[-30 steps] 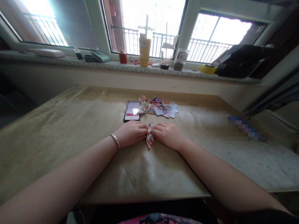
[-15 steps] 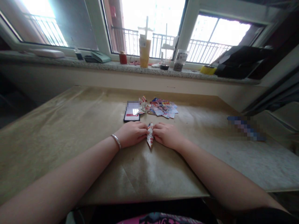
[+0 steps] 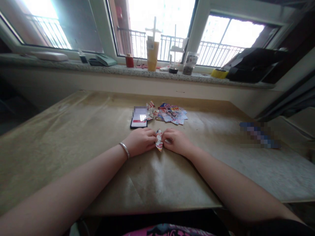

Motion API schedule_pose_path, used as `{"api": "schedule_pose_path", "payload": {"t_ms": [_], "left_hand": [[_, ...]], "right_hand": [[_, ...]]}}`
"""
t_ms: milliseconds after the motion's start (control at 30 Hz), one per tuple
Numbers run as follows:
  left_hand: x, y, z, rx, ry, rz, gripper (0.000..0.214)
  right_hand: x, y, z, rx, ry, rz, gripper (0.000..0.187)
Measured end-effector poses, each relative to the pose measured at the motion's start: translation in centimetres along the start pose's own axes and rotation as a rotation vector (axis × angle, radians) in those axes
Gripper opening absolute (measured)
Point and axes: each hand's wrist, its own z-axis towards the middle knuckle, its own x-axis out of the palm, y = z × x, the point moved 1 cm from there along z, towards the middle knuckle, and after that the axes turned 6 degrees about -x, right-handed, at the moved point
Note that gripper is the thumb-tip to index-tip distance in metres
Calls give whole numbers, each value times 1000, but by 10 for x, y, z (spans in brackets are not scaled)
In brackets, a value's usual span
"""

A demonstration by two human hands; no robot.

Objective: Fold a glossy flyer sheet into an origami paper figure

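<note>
Between my hands is a small piece of folded printed paper (image 3: pixel 159 141), white with red and blue print and pointed at its near end. My left hand (image 3: pixel 142 141), with a silver bangle at its wrist, pinches the paper's left side. From the right, my right hand (image 3: pixel 177 141) grips the opposite side between thumb and fingers. Just beyond lie other folded paper pieces (image 3: pixel 152 113), a phone (image 3: pixel 139 124) with a lit screen, and a fanned pile of colourful printed sheets (image 3: pixel 173 114).
A tan cloth covers the table (image 3: pixel 98 124). At the right lies a blurred blue strip (image 3: pixel 259 135). Along the granite windowsill (image 3: pixel 115 69) stand a drink cup (image 3: pixel 152 55), a red jar (image 3: pixel 129 61), a clear container (image 3: pixel 190 64), a yellow roll (image 3: pixel 219 73) and a black bag (image 3: pixel 256 65).
The folded paper looks shorter now, its near point drawn up away from me and more of its white face showing. My right thumb and fingers have bent into a rounder pinch.
</note>
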Motion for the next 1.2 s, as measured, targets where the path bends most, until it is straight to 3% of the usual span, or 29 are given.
{"api": "schedule_pose_path", "payload": {"t_ms": [200,533,867,1200], "left_hand": [[1,-7,4,12,-20,117,27],[0,-8,3,-4,-28,176,19],[1,-6,5,-48,-31,135,14],[8,1,4,-157,-28,-183,7]], "right_hand": [[-8,13,2,-76,94,-295,9],[-10,16,2,-127,107,-395,11],[-6,17,3,-104,71,-316,9],[2,7,4,-2,17,-106,5]]}}
